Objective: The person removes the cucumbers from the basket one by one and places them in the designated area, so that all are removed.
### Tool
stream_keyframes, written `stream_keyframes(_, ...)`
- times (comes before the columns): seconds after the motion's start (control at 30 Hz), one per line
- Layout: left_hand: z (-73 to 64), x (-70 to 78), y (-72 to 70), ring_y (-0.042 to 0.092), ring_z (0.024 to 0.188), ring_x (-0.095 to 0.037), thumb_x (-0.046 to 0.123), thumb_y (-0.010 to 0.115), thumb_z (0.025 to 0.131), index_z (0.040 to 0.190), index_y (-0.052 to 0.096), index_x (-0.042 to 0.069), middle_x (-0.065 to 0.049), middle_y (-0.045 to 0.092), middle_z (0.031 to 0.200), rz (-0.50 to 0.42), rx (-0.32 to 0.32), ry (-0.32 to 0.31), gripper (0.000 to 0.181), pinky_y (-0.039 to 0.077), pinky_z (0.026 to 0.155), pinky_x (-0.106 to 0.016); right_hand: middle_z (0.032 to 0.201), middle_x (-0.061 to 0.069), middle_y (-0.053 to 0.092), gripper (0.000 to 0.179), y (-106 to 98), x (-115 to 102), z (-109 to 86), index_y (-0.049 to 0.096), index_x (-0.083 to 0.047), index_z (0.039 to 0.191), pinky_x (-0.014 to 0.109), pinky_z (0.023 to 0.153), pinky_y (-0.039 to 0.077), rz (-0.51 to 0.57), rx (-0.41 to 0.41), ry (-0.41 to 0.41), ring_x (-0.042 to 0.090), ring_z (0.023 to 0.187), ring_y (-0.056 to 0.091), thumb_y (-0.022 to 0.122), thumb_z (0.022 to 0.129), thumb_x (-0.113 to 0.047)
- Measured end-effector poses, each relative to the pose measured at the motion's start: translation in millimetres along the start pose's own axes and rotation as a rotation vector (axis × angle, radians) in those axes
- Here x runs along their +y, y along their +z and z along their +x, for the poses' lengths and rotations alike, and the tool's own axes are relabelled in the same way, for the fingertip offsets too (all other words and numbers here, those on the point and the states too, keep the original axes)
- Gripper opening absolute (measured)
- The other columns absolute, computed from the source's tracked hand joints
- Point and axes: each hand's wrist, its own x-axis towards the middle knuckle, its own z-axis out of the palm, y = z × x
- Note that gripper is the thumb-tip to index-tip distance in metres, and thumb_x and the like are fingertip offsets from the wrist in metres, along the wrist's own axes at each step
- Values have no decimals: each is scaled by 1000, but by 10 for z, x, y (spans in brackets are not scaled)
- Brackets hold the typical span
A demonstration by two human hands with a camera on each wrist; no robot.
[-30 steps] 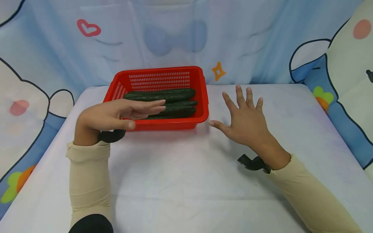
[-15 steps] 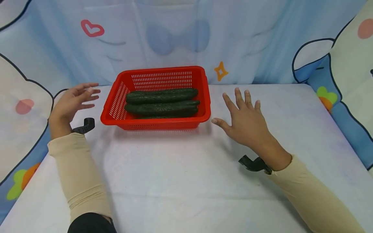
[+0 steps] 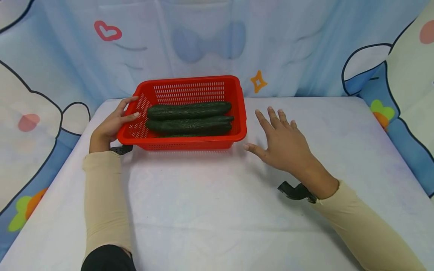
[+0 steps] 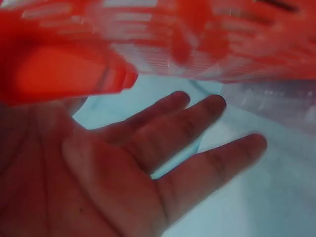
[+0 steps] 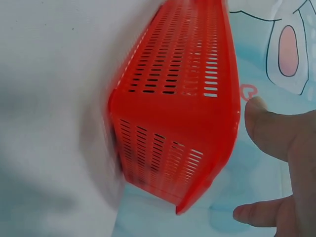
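Note:
A red perforated plastic basket (image 3: pixel 190 144) stands at the back of the white-covered table. Inside lie dark green cucumbers: one at the back (image 3: pixel 189 110), one in front of it (image 3: pixel 190 125), and a sliver of a third lower down. My left hand (image 3: pixel 112 124) is at the basket's left end, its thumb and one finger reaching over the rim. In the left wrist view, the other fingers (image 4: pixel 212 173) extend straight below the basket's side; the thumb is hidden there. My right hand (image 3: pixel 285 145) hovers right of the basket, fingers spread, apart from it and holding nothing.
Behind the table hangs a blue cartoon-printed curtain (image 3: pixel 288 49), which also runs down both sides. A white cloth (image 3: pixel 210 210) covers the table. Each wrist carries a black camera mount, such as the right one (image 3: pixel 294 191).
My left hand passed leftward across the basket's front, swung out beyond its left end, then came back right onto the rim. My right hand's fingers lowered slightly. The basket stayed put.

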Motion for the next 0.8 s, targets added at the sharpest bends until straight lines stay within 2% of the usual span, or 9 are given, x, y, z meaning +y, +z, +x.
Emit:
stream_keyframes(0.03,6,11,7,69,93,-15,26,55,99,152,20,38,-12,40,135,5,8,-12,65,61,72,-31,152,26,39,95,14,-13,-4,24,-13,157,65,99,46,5,16,-12,48,132,47,59,85,-64)
stream_keyframes(0.1,7,46,15,69,92,-14,26,56,99,153,19,40,-12,41,136,46,25,-42,67,61,73,-31,131,22,62,86,55,-49,-17,32,-13,154,50,78,59,17,68,-43,37,99,68,63,87,-56)
stream_keyframes(0.13,9,67,18,69,92,-13,25,56,99,153,18,40,-13,40,137,74,34,-57,67,61,74,-31,118,19,69,80,83,-67,-25,38,-12,151,40,64,59,22,108,-70,30,78,69,66,87,-51)
stream_keyframes(0.17,12,87,23,69,92,-13,25,55,100,154,17,40,-14,40,139,108,43,-69,68,61,76,-31,104,16,73,72,118,-83,-34,46,-11,146,32,51,53,33,162,-107,24,60,63,68,87,-46)
stream_keyframes(0.23,23,108,30,69,91,-12,21,54,100,154,15,40,-14,39,141,149,51,-82,69,61,77,-30,81,10,73,55,205,-115,-45,59,-9,133,24,41,39,69,280,-196,15,43,46,71,87,-36)
stream_keyframes(0.37,42,105,49,68,93,-13,15,50,101,152,15,43,-14,36,144,158,56,-88,69,61,79,-31,73,5,70,33,357,-189,-60,68,-9,113,20,41,36,134,433,-357,10,43,43,74,85,-25)
stream_keyframes(0.57,83,110,81,67,97,-18,11,48,101,151,15,44,-15,34,147,150,48,-85,69,60,81,-33,75,7,70,23,376,-307,-11,70,-7,101,26,48,49,214,511,-453,16,55,60,77,82,-18)
stream_keyframes(0.67,80,108,66,67,94,-17,11,47,100,151,15,44,-15,35,147,162,55,-82,69,61,80,-32,82,7,72,23,323,-440,78,70,-6,101,27,51,52,251,515,-478,17,58,62,77,83,-18)
stream_keyframes(0.8,61,83,14,69,90,-16,9,46,101,151,15,43,-17,35,147,143,56,-78,68,61,78,-31,89,5,74,22,254,-699,277,70,-9,103,27,52,52,284,436,-460,15,61,61,75,86,-21)
